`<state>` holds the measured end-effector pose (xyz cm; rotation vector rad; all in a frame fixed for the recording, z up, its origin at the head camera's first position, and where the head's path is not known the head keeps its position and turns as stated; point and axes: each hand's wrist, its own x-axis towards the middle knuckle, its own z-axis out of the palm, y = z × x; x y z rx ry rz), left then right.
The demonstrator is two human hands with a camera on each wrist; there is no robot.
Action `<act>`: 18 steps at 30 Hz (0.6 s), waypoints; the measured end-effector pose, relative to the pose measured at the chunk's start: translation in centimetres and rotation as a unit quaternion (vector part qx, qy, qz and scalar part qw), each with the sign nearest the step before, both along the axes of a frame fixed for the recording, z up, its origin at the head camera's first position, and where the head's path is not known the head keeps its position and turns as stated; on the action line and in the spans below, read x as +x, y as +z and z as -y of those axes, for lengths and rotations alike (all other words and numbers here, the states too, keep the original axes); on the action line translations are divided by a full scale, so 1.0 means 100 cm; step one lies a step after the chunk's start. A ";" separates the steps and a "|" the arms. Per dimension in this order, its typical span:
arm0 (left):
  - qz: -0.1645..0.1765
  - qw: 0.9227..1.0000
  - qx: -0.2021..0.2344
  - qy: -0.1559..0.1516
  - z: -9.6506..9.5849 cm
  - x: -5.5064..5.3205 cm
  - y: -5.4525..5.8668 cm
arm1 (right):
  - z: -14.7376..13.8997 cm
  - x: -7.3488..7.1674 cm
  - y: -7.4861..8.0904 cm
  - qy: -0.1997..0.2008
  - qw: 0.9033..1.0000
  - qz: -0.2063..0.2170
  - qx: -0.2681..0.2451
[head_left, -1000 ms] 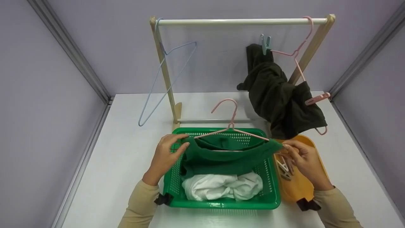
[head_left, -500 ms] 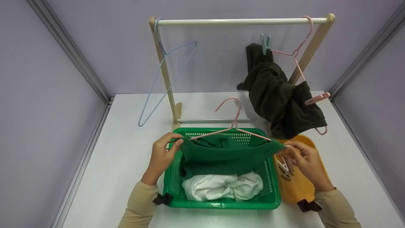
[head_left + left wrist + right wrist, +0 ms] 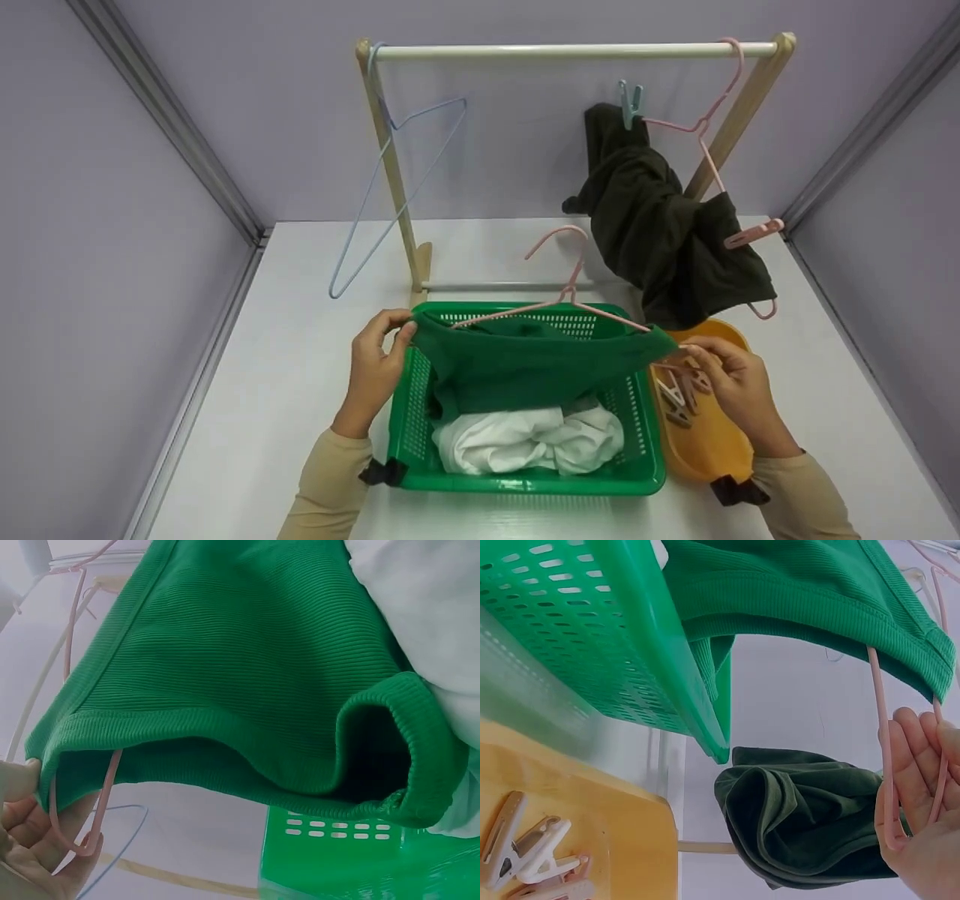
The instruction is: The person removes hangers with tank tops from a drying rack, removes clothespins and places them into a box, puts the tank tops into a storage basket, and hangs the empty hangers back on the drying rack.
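Note:
A green ribbed garment (image 3: 525,367) is stretched sideways over a pink hanger (image 3: 574,289) above a green basket (image 3: 525,485). The hanger's hook points up and its ends poke out through openings in the cloth. At the garment's left corner, my left hand (image 3: 375,364) pinches the cloth between thumb and fingers; the hanger's looped end (image 3: 94,844) lies against those fingers. My right hand (image 3: 739,382) holds the hanger's other end (image 3: 894,829), just outside the garment's right corner, with the thumb over it. Crumpled white cloth (image 3: 502,442) lies in the basket below.
Behind stands a rack with a white rail (image 3: 570,52). A blue hanger (image 3: 352,225) hangs at its left, and a dark garment (image 3: 652,210) hangs at right, held by a teal clothespin (image 3: 628,105) and a pink clothespin (image 3: 754,234). A yellow tray (image 3: 709,454) holds several clothespins (image 3: 679,394).
My left hand has moved left, drawing the garment's left corner outward over the hanger. The hanger has shifted slightly right, and the garment's upper edge is tauter. My right hand has shifted slightly right.

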<state>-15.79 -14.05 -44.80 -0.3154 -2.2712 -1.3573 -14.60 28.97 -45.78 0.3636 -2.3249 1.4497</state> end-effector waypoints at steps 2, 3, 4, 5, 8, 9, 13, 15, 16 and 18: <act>0.005 1.000 0.004 0.006 0.000 0.000 0.000 | -0.001 0.000 -0.001 -0.004 1.000 -0.014 0.002; 0.008 1.000 0.008 0.009 0.000 0.000 0.000 | -0.001 0.000 -0.001 -0.004 1.000 -0.018 0.001; 0.011 1.000 0.012 0.012 0.000 0.000 0.000 | -0.001 0.000 -0.001 -0.006 1.000 -0.020 0.001; 0.014 1.000 0.016 0.016 0.000 0.000 -0.001 | -0.002 0.000 -0.002 -0.007 1.000 -0.021 -0.001; 0.023 0.999 0.029 0.032 0.000 0.000 -0.001 | -0.002 0.000 -0.002 -0.013 1.000 -0.013 -0.008; 0.026 0.998 0.035 0.037 0.000 0.000 -0.002 | -0.002 0.001 -0.002 -0.016 1.000 -0.009 -0.009; 0.036 0.996 0.060 0.049 0.002 -0.001 -0.003 | -0.003 0.002 0.000 -0.031 0.999 0.022 -0.020; 0.041 0.995 0.073 0.052 0.004 -0.001 -0.004 | -0.005 0.003 0.000 -0.035 0.998 0.040 -0.023; 0.045 0.995 0.077 0.053 0.005 -0.001 -0.004 | -0.006 0.003 0.001 -0.037 0.998 0.049 -0.025; 0.055 0.994 0.082 0.051 0.007 -0.001 -0.005 | -0.008 0.004 0.001 -0.040 0.997 0.059 -0.024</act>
